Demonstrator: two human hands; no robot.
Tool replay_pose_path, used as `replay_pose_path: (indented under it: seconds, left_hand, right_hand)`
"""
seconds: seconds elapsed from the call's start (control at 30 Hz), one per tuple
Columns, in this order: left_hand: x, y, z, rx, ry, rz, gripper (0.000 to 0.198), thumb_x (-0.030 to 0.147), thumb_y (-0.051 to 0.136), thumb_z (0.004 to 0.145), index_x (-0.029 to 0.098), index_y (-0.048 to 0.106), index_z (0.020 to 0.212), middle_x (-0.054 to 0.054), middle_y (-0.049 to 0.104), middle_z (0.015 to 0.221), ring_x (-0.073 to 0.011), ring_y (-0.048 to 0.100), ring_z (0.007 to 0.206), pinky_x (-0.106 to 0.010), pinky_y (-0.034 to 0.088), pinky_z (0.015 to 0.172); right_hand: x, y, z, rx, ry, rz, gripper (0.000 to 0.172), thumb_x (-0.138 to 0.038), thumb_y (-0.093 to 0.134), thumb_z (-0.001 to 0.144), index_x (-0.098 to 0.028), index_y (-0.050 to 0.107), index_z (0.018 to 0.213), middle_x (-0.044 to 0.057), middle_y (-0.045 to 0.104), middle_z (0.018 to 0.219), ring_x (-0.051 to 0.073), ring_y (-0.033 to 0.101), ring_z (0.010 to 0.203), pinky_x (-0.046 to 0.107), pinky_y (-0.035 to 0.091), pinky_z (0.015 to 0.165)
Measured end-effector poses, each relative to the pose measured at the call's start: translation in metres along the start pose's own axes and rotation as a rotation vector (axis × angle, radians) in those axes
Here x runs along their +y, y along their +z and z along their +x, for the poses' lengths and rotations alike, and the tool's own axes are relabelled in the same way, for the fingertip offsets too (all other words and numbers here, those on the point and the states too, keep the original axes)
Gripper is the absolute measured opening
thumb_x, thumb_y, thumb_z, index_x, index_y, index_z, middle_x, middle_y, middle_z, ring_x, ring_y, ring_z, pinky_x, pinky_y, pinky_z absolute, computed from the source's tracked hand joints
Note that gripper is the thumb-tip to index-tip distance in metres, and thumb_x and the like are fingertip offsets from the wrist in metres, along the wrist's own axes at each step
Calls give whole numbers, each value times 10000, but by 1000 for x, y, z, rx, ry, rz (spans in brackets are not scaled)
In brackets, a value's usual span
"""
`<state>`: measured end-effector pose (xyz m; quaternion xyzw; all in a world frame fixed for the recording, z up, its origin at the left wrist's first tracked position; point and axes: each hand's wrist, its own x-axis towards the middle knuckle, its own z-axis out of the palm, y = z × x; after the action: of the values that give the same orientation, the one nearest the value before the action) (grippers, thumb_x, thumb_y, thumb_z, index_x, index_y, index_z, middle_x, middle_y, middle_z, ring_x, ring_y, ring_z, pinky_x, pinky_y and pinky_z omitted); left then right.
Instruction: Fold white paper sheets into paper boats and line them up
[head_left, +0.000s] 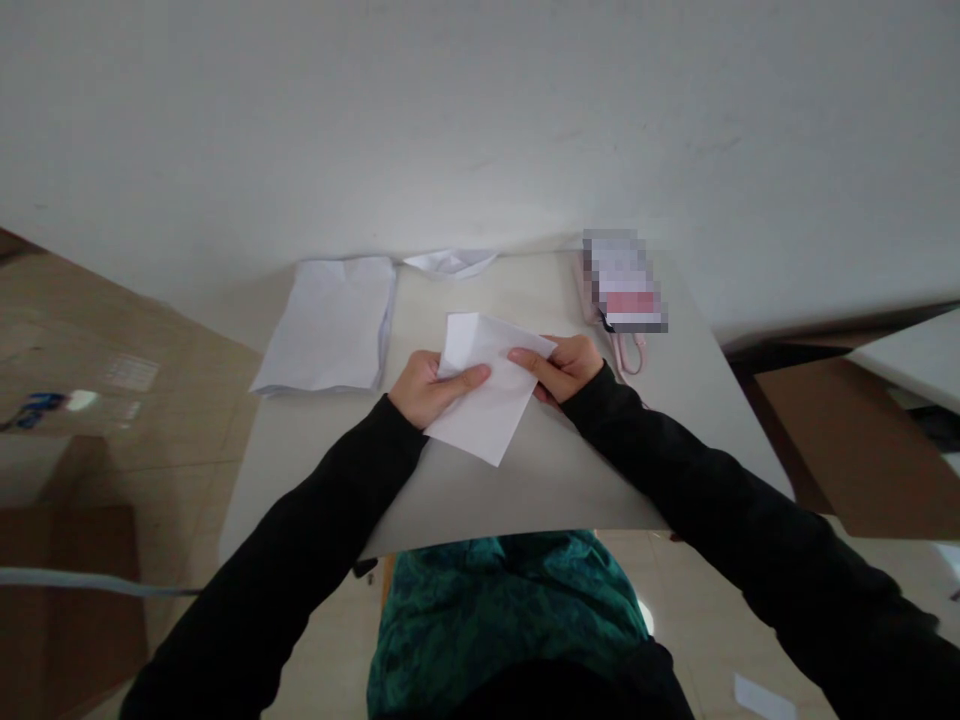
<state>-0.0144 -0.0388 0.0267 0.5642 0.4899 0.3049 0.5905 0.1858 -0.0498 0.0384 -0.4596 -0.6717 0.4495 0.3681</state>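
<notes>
My left hand and my right hand both grip a folded sheet of white paper above the table, one at each side. The left thumb lies across the top of the sheet, and the right fingers pinch its upper right corner. Beyond my left hand lies a stack of white paper sheets. A smaller folded white paper rests against the wall at the table's far edge.
The pale grey table stands against a white wall. A pixelated pink-and-white object with a pink strap lies at the far right of the table. Cardboard boxes stand beyond the table's right edge.
</notes>
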Motion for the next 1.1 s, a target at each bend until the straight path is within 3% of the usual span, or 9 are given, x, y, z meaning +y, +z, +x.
replay_pose_path:
  seconds: [0.07,0.23,0.37,0.43,0.5,0.6,0.8,1.0,1.1]
  left_hand:
    - [0,-1,1,16,1,6,409,481,753,663,98,721,805,-88,731,763,-168,656,593,-244,529,534]
    - [-1,3,2,11,-15,-6,384,460,750,673,99,719,798,-102,733,762,-175,658,590,-251,529,524]
    - [0,4,2,13,37,16,368,448,742,688,100,724,808,-103,737,787,-184,668,617,-261,538,547]
    - [-1,3,1,12,50,34,365,447,743,687,103,729,810,-101,738,791,-188,670,629,-265,540,558]
    - [-2,2,1,2,48,50,351,441,749,681,110,731,796,-96,739,791,-184,669,632,-257,535,558]
    - [-4,-1,1,-19,40,56,327,428,754,679,119,731,782,-87,740,790,-170,661,621,-240,524,545]
    - [-2,-2,1,35,49,77,340,448,737,686,111,705,712,-67,713,682,-149,616,537,-224,475,469]
    - [0,5,-4,94,72,184,367,483,700,713,118,692,675,-48,685,622,-146,587,501,-222,431,434]
    - [-3,5,-6,214,140,287,408,507,652,750,126,656,605,-31,633,539,-137,552,464,-220,395,415]
  right_hand:
    - [4,1,1,93,-57,-91,448,-500,461,899,-179,547,598,-49,474,390,57,434,347,188,356,395]
    - [19,10,2,290,-143,-208,479,-520,355,922,-162,669,967,-30,527,442,97,492,384,215,386,421]
    - [20,14,-1,390,-79,-187,487,-532,335,925,-181,663,1001,-30,526,450,114,526,408,224,398,428]
    - [17,13,-3,393,-44,-141,502,-544,321,929,-186,651,808,-32,487,417,109,501,390,227,376,416]
    - [16,12,-4,401,-30,-121,560,-575,316,921,-198,527,565,-17,465,393,100,467,375,234,343,402]
    - [15,10,-2,380,-1,-91,596,-590,316,916,-217,388,457,-10,450,361,88,433,339,237,316,380]
    - [12,9,-1,333,19,31,438,-552,424,899,-185,663,879,-64,460,377,103,463,307,229,318,327]
    - [10,9,-3,390,63,165,517,-591,422,881,-153,690,947,-39,482,393,130,511,335,242,351,316]
    - [11,15,-2,263,131,347,499,-604,520,823,-157,639,1011,-40,540,438,137,522,333,237,352,286]
